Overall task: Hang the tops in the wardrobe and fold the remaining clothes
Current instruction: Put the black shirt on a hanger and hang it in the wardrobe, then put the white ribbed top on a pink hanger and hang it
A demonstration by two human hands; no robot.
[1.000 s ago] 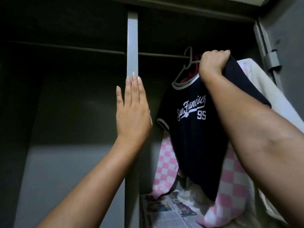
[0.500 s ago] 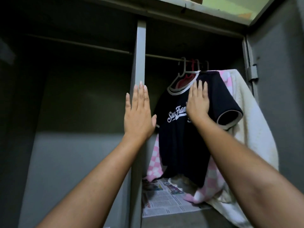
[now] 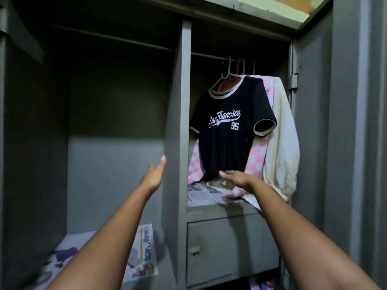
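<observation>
a grey metal wardrobe [image 3: 180, 101] stands open, dim inside. in its right half a dark t-shirt [image 3: 228, 130] hangs from a white hanger [image 3: 225, 75] on the rail [image 3: 209, 56], in front of a pink checked cloth [image 3: 256, 162] and a cream top [image 3: 281, 143]. the right hand [image 3: 236, 177] reaches just under the shirt's hem, fingers straight and holding nothing. the left hand [image 3: 155, 174] hangs beside the middle post, fingers loosely spread. newspaper [image 3: 201, 193] lines the shelf.

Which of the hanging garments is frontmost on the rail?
The navy San Francisco 95 T-shirt, on the white hanger; the pink checkered garment and cream garment hang behind it.
</observation>
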